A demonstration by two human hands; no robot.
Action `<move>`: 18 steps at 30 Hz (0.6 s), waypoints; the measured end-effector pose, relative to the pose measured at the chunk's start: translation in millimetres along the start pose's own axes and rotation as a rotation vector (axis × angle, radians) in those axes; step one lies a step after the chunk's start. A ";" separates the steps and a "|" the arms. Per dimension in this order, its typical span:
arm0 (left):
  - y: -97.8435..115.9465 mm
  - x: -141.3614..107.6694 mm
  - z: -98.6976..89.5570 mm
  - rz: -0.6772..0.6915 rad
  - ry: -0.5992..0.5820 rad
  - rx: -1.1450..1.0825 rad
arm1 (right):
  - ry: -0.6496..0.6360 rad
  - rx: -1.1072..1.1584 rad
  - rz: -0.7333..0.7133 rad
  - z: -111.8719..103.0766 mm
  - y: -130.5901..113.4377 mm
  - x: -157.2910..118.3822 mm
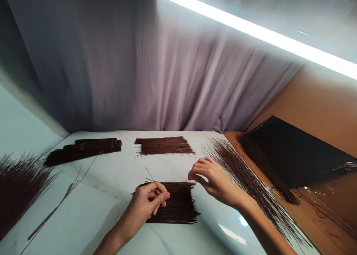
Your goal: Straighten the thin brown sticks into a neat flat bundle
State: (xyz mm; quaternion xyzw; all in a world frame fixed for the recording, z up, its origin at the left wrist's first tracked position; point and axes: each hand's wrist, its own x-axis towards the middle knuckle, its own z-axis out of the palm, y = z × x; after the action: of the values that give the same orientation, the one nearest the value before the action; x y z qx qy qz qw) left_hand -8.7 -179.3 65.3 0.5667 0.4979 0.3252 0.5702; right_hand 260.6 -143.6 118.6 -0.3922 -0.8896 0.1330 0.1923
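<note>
A woven-looking mat of thin dark-brown sticks point(181, 206) lies flat on the white table in front of me. Over its left part, my left hand point(150, 201) is closed in a pinch, with a thin dark stick point(150, 174) jutting up past its fingers. A beige wrap covers one of that hand's fingers. Just beyond the mat's far right corner, my right hand point(208, 175) pinches the end of a thin dark strand point(186, 180). Whether both hands hold the same piece, I cannot tell.
Behind lie another brown stick mat point(166, 146) and a dark rolled bundle point(92, 149). Loose sticks point(248, 180) run along the right side, beside a black sheet point(301, 150). A thick bundle point(22, 191) and a few stray sticks point(58, 203) are at left.
</note>
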 end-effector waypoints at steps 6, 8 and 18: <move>-9.9 6.4 7.4 -0.043 -0.027 -0.005 | 0.130 -0.094 -0.111 0.7 -34.5 15.8; -11.4 6.6 11.1 0.006 -0.005 0.038 | 0.083 -0.200 -0.247 6.7 -51.2 31.5; -23.9 5.0 4.1 -0.016 -0.013 -0.047 | 0.038 -0.386 -0.146 45.0 -19.5 23.1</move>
State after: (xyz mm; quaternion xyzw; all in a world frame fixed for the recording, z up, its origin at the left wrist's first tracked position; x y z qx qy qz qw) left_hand -8.1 -179.4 40.5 0.5514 0.4910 0.3285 0.5891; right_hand 213.6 -143.0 91.6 -0.3586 -0.9209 -0.0618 0.1394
